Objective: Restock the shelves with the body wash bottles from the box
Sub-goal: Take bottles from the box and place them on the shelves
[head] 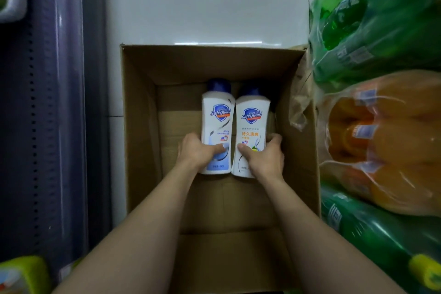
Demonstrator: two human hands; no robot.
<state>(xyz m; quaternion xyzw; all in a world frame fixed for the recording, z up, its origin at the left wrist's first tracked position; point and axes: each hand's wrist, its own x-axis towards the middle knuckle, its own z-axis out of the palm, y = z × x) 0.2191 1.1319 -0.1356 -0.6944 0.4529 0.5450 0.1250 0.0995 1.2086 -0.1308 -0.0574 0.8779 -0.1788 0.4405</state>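
Note:
An open cardboard box (pixel 140 131) stands on the white floor below me. Two white body wash bottles with dark blue caps are inside it, side by side and touching. My left hand (pixel 195 150) grips the left bottle (pixel 216 117) near its base, thumb across the blue label. My right hand (pixel 265 157) grips the right bottle (pixel 251 119), which has orange print, thumb on its front. Both bottles point caps away from me. The rest of the box floor shows bare cardboard.
A dark blue shelf upright (pixel 47 126) with punched holes runs down the left. On the right, shrink-wrapped packs of green bottles (pixel 372 19) and orange bottles (pixel 381 141) are stacked close against the box. Yellow-green packaging (pixel 21 274) sits at the bottom left.

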